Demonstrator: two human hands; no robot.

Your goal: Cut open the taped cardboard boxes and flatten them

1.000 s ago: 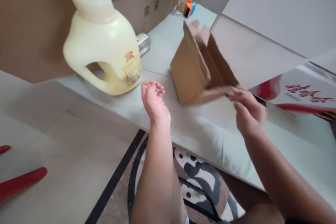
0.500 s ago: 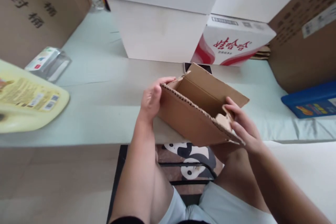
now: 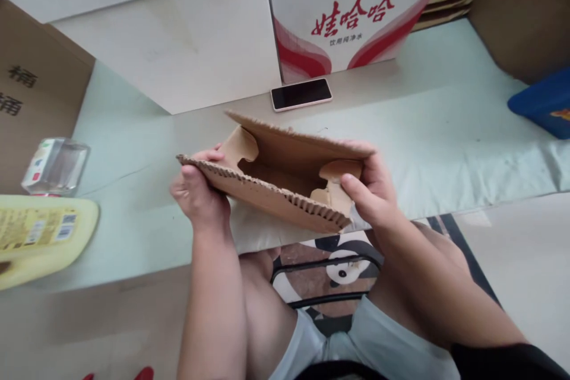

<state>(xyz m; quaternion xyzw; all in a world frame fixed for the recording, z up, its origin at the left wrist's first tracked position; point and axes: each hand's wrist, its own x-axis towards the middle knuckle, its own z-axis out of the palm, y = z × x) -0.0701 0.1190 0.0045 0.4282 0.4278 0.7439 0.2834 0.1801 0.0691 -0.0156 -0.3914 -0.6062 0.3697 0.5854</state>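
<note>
A small brown cardboard box (image 3: 267, 196) is held tilted in front of me, its open top facing up towards me. My left hand (image 3: 202, 190) grips its left end, thumb on the near wall and fingers behind. At the right end, my right hand (image 3: 371, 184) has its thumb by a folded end flap (image 3: 332, 193) and its fingers around the outside of the far wall. Another notched flap (image 3: 240, 148) folds inward on the left. The inside is shadowed, and I see nothing in it.
Behind the box lies a phone (image 3: 301, 95) on the pale green tabletop (image 3: 445, 124). White cartons (image 3: 178, 41), one with red lettering (image 3: 347, 24), stand at the back. Left are a clear bottle (image 3: 57, 166) and a yellow bottle (image 3: 44, 237); right, a blue package (image 3: 545, 104).
The box has moved left and turned, so its opening faces me more. My right hand has shifted its hold to the right end's outside. The view has turned right, revealing the phone.
</note>
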